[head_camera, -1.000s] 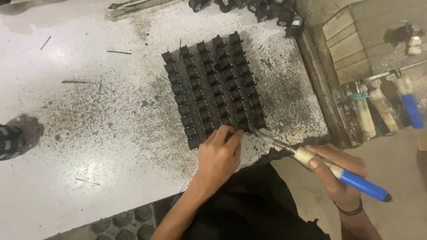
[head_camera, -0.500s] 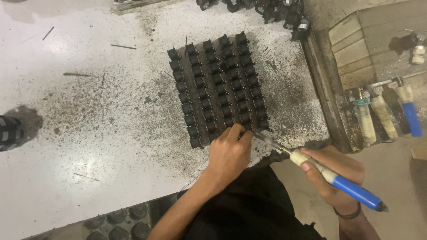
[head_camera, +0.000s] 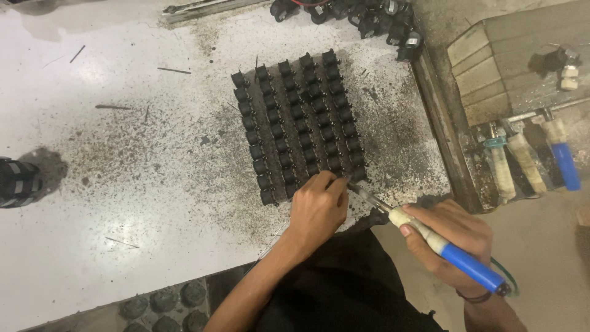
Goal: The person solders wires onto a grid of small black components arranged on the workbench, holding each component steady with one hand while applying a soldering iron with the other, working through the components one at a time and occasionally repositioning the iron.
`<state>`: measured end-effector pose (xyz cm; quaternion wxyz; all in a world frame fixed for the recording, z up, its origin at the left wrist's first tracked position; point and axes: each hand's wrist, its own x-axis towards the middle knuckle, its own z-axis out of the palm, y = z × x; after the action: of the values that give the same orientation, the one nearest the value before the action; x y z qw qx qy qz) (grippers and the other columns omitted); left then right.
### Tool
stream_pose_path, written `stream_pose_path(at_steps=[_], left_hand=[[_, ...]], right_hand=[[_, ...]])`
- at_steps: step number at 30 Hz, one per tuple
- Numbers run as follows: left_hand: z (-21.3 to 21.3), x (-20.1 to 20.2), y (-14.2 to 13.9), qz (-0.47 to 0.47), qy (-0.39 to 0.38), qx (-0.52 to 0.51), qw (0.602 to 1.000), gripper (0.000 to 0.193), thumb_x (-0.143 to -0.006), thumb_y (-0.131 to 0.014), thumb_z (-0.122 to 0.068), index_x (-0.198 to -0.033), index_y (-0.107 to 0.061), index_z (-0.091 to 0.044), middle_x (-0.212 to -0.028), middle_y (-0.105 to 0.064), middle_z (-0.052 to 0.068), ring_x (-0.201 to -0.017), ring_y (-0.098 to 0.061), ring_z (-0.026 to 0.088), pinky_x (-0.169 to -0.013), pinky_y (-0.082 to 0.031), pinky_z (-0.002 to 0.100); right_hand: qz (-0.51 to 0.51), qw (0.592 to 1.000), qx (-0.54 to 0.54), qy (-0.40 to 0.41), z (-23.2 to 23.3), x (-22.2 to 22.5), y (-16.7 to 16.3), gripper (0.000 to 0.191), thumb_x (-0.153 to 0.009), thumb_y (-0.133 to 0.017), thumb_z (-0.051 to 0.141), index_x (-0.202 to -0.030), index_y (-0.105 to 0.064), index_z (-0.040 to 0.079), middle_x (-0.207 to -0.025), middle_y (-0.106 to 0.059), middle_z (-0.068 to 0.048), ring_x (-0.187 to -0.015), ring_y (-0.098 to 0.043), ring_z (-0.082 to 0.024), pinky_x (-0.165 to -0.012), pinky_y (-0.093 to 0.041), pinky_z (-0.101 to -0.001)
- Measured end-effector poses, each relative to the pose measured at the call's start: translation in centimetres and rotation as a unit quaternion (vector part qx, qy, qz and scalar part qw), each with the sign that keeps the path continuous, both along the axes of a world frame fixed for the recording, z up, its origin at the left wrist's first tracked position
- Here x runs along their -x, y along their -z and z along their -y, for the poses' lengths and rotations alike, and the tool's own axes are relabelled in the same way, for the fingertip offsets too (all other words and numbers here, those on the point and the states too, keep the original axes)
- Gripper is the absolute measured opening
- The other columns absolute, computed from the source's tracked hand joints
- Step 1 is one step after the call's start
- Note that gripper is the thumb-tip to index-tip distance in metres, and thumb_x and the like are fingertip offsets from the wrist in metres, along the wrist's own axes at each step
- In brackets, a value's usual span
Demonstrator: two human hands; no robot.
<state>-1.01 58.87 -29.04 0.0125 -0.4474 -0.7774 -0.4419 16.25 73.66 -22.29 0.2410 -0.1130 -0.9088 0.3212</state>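
A block of several rows of small black parts [head_camera: 298, 120] sits on the stained white table [head_camera: 141, 160]. My left hand [head_camera: 316, 209] rests at the block's near edge, fingers pinched on one small black part in the front row. My right hand [head_camera: 452, 237] grips a pen-like tool with a blue handle and a thin metal tip [head_camera: 430, 237]. The tip points at the same front-row part, right beside my left fingertips.
More loose black parts [head_camera: 362, 15] lie heaped at the table's far edge. A black striped cylinder [head_camera: 17, 181] stands at the left edge. Several similar tools [head_camera: 534, 157], one blue-handled, lie in a rack to the right, past a dark table rail. Thin wire bits are scattered on the table.
My two hands stay at the block's near edge. The tool tip has drawn closer to my left fingertips. The camera view has shifted slightly.
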Motion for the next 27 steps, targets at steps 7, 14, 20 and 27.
stream_pose_path(at_steps=[7, 14, 20, 27], left_hand=[[5.9, 1.9, -3.4, -0.035, -0.100, -0.083, 0.991, 0.014, -0.089, -0.075, 0.005, -0.102, -0.073, 0.002, -0.094, -0.066, 0.011, -0.068, -0.068, 0.020, -0.051, -0.053, 0.028], [6.8, 1.6, -0.3, -0.012, -0.047, 0.009, 0.999, 0.024, -0.081, -0.075, 0.000, -0.104, -0.075, -0.005, -0.096, -0.066, 0.006, -0.078, -0.068, 0.024, -0.059, -0.056, 0.036], [6.3, 1.9, 1.2, -0.005, -0.024, 0.005, 1.000, 0.019, -0.081, -0.075, -0.001, -0.099, -0.073, -0.004, -0.096, -0.066, 0.008, -0.082, -0.067, 0.027, -0.065, -0.056, 0.039], [6.1, 2.0, 1.8, 0.012, -0.003, 0.018, 1.000, 0.015, -0.082, -0.074, 0.000, -0.098, -0.073, 0.000, -0.096, -0.066, 0.009, -0.082, -0.069, 0.025, -0.060, -0.057, 0.035]], right_hand=[[-0.001, 0.979, 0.179, 0.102, -0.1, -1.9, 0.1, 0.029, -0.090, -0.070, 0.011, -0.115, -0.073, -0.004, -0.084, -0.074, -0.011, -0.060, -0.063, -0.011, -0.051, -0.043, -0.0219], [-0.006, 0.990, 0.134, 0.047, 2.4, -1.7, 3.2, 0.029, -0.084, -0.068, 0.007, -0.110, -0.072, -0.006, -0.081, -0.071, -0.012, -0.067, -0.065, -0.016, -0.064, -0.049, -0.0280], [0.016, 0.993, 0.108, 0.054, 3.2, -0.2, 2.9, 0.029, -0.084, -0.069, 0.006, -0.110, -0.072, -0.006, -0.085, -0.072, -0.013, -0.070, -0.068, -0.017, -0.066, -0.052, -0.0279], [0.027, 0.993, 0.106, 0.055, 3.9, 0.9, 2.4, 0.026, -0.087, -0.071, 0.010, -0.108, -0.073, -0.005, -0.088, -0.076, -0.014, -0.072, -0.074, -0.017, -0.062, -0.056, -0.0258]])
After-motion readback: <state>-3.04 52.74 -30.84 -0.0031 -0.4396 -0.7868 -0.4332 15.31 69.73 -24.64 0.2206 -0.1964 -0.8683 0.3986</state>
